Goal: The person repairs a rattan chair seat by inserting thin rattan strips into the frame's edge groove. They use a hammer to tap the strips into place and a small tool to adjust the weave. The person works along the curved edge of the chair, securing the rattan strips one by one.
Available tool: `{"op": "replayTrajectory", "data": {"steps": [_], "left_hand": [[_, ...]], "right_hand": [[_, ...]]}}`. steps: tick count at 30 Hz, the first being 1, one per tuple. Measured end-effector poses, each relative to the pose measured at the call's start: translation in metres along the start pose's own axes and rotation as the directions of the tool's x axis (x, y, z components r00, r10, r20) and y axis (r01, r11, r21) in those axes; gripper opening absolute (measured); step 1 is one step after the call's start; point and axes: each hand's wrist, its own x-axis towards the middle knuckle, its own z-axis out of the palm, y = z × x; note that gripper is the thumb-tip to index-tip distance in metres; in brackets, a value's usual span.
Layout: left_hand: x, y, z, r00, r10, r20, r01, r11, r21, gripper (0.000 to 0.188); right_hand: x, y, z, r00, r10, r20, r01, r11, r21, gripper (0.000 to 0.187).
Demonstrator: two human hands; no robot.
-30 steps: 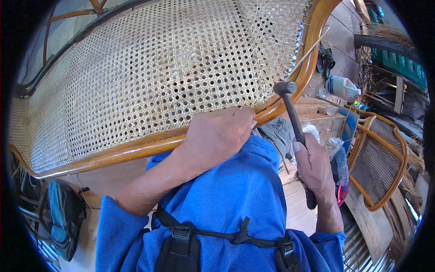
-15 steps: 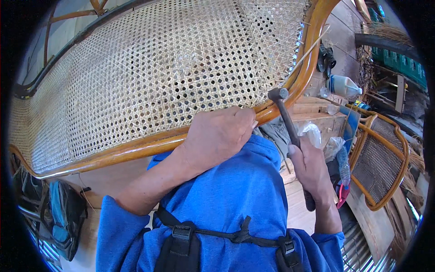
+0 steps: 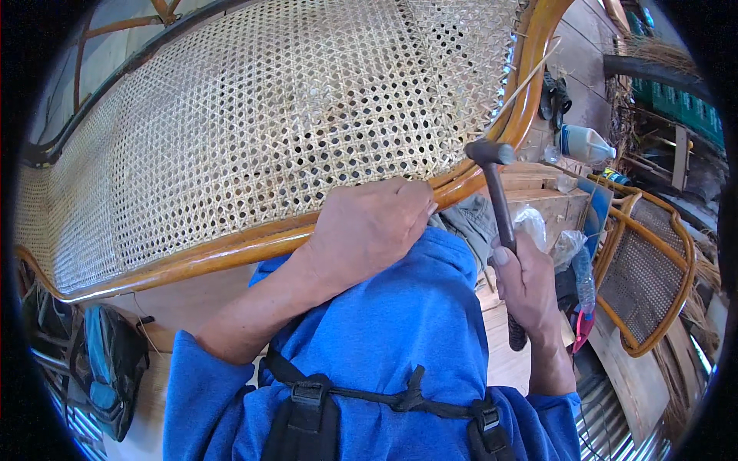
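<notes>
A hammer is held upright by its handle in my right hand. Its head stands just over the orange-brown rail near the corner. My left hand is closed and rests against the front rail of the large piece of cane furniture, at the woven panel's lower edge. What its curled fingers hold, if anything, is hidden under them. The cane webbing has an open pattern of holes and spreads away to the left. Along the right-hand curve of the frame, a loose pale strip sticks out over the rail.
On the right lie a white plastic bottle, a wooden box and clear plastic bags. Further right leans a smaller cane-panelled frame. At lower left sits a dark and blue backpack.
The hammer has shifted slightly right and turned, so its head shows more side-on. My right hand has moved a little with it. My left hand stays in place on the rail.
</notes>
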Motion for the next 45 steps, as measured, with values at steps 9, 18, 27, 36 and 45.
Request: {"op": "replayTrajectory", "data": {"steps": [9, 18, 27, 36, 45], "left_hand": [[0.002, -0.001, -0.005, 0.999, -0.036, 0.023, 0.038, 0.992, -0.12, 0.012], [0.007, -0.018, -0.061, 0.905, -0.42, -0.063, 0.076, 0.306, -0.949, 0.031], [0.014, 0.001, -0.027, 0.92, -0.262, 0.291, 0.171, -0.399, -0.901, 0.051], [0.021, 0.02, -0.019, 0.903, -0.261, 0.34, 0.204, -0.435, -0.877, 0.078], [0.018, 0.035, -0.008, 0.941, -0.29, 0.174, 0.236, 0.195, -0.952, 0.061]], "right_hand": [[0.002, 0.002, 0.005, 0.984, 0.174, 0.026, -0.175, 0.983, 0.046, 0.025], [0.042, 0.016, 0.058, 0.821, -0.568, 0.052, 0.556, 0.778, -0.293, 0.03], [0.043, -0.014, 0.05, 0.686, -0.477, -0.549, 0.584, 0.811, 0.026, 0.014], [0.063, -0.05, 0.045, 0.532, -0.638, -0.558, 0.642, 0.733, -0.225, 0.024], [0.058, -0.035, 0.041, 0.739, -0.397, -0.544, 0.467, 0.884, -0.01, 0.018]]}}
